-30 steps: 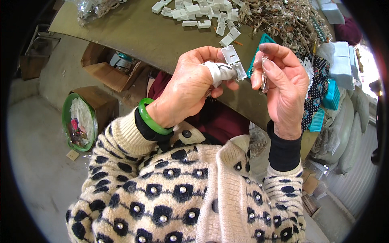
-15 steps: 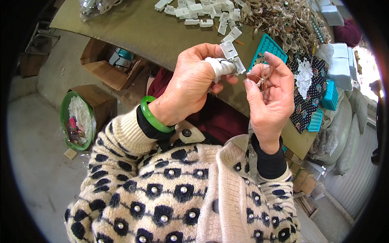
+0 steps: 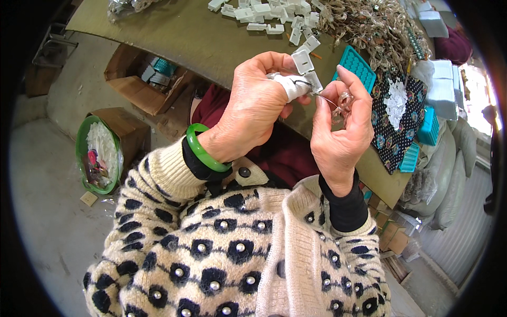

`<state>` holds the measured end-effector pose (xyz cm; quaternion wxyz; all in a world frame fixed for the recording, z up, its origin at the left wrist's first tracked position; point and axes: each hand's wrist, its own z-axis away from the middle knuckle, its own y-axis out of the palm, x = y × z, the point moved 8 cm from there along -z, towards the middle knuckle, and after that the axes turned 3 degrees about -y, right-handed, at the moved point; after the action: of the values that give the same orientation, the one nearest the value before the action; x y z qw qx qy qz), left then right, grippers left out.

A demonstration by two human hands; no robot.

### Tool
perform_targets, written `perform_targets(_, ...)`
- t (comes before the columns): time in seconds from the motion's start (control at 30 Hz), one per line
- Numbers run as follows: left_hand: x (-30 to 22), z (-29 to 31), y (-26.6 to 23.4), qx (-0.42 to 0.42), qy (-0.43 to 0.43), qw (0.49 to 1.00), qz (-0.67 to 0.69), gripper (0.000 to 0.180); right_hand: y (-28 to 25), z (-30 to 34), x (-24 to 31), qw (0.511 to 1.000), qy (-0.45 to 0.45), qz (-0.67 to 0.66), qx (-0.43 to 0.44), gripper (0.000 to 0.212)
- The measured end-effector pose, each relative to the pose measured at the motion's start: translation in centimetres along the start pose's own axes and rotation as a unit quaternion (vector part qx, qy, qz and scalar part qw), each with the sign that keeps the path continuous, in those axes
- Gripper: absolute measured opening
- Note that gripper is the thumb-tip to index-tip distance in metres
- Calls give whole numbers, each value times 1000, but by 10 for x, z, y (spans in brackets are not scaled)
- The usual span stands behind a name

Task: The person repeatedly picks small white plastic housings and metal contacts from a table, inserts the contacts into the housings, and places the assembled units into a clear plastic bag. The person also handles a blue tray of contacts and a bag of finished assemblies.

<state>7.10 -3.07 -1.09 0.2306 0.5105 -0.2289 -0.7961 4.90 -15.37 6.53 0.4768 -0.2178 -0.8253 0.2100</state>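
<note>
A small white open plastic case, its two halves hinged apart, is pinched in the fingers of my left hand. White wrapping with a dark band covers one finger of that hand. My right hand holds a small bundle of thin clear wire, thumb and forefinger close together at its end. From there the wire reaches the lower half of the case. The case hides what exactly the wire end touches.
Loose white cases lie at the table's far side beside a heap of clear wire bundles. A teal tray is behind my right hand. White pieces rest on patterned cloth. Left stand a cardboard box and a green basin.
My right hand has moved a little left with the wire bundle, its fingertips nearer the case. My left hand still holds the case, shifted slightly to the right.
</note>
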Motion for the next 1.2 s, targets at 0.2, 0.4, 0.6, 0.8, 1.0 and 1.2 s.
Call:
perform_targets(0.2,1,0,0,0,11,1000,12,20,3,0,-3,1000,-12,17,-20,52)
perform_targets(0.4,1,3,1,-15,20,1000,-4,21,5,3,-8,1000,11,7,-18,51)
perform_targets(0.6,-1,4,2,-18,44,999,10,20,7,4,-9,999,4,7,-35,50)
perform_targets(0.8,-2,2,-1,-17,52,998,-12,21,8,4,-11,999,11,21,-34,49)
perform_targets(1.0,-1,1,-1,-23,69,997,-17,23,7,5,-16,994,68,-56,-60,44)
perform_targets(1.2,-4,4,1,-26,110,993,-38,25,6,4,-17,988,84,-109,-75,42)
